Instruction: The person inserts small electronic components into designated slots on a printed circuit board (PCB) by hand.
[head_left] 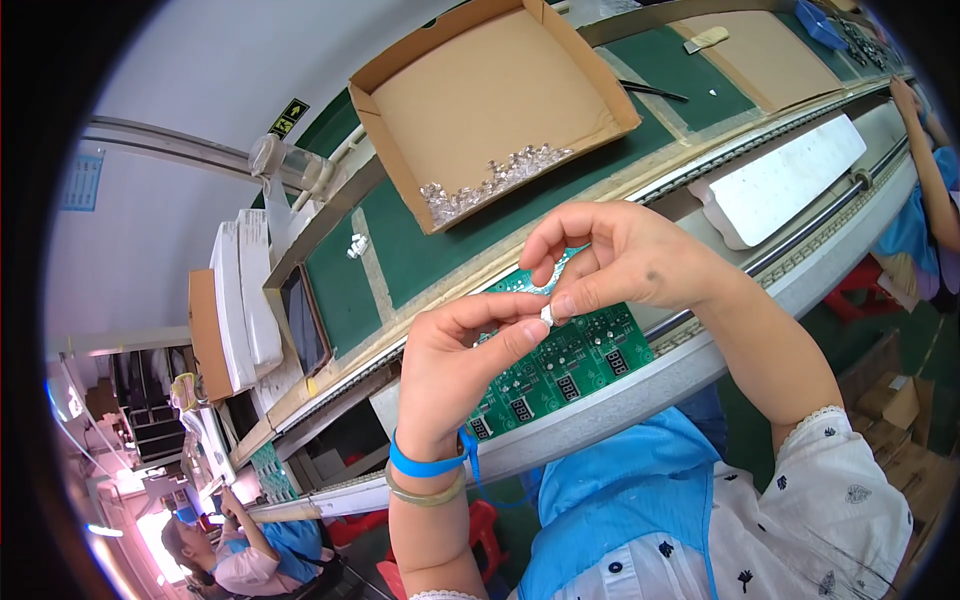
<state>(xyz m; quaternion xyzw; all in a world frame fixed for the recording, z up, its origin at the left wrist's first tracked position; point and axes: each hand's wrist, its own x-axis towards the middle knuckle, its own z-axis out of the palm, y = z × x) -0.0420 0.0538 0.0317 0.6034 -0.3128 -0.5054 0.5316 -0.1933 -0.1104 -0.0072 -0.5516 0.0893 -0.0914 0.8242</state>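
Observation:
My left hand (450, 365), a blue band at its wrist, is closed in a pinch over the green circuit board (597, 376). Its thumb and forefinger grip a small white part (547, 315). From the other side, the thumb and forefinger of my right hand (625, 262) pinch the same part, with its other fingers curled. The part is held above the board, and its exact kind is too small to tell. Beneath my hands, the board carries several dark digit displays (568, 387) along its near edge; my fingers cover some of its middle.
An open cardboard box (490, 80) with many small clear parts (500, 180) stands on the green bench. Nearby lie black tweezers (655, 91), a brush (708, 40), small white parts (357, 245) and a white foam block (785, 180). Co-workers sit at left (255, 560) and right (930, 190).

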